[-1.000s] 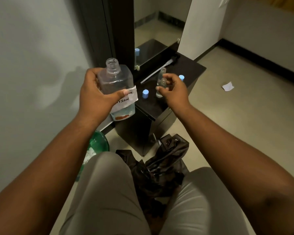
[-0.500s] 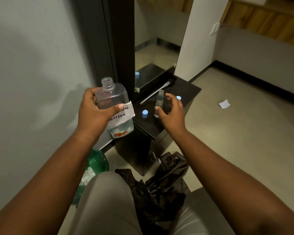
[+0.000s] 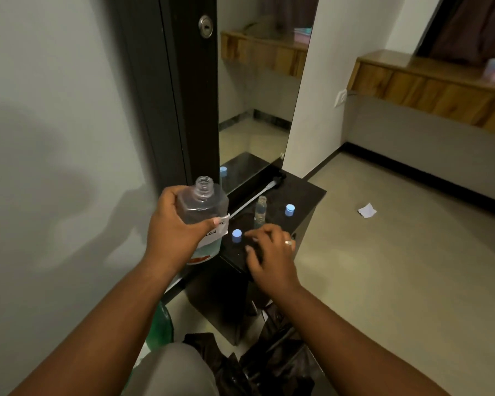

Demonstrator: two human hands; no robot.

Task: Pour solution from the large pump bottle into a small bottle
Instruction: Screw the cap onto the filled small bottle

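Note:
My left hand grips the large clear bottle, upright, its pump removed and its neck uncapped, a white label on its side. The small clear bottle stands uncapped on the dark cabinet top, free of my hands. My right hand hovers just in front of the small bottle with fingers spread and nothing in it. The removed pump with its long tube lies across the cabinet top behind the bottles.
Two blue caps sit on the cabinet top either side of the small bottle. A mirror rises behind. A dark bag lies by my knees, a green bin at left, a paper scrap on the floor.
My right hand has let go of the small bottle and drawn back toward me; the bottle now stands alone. The camera has tilted up. The left hand still holds the large bottle.

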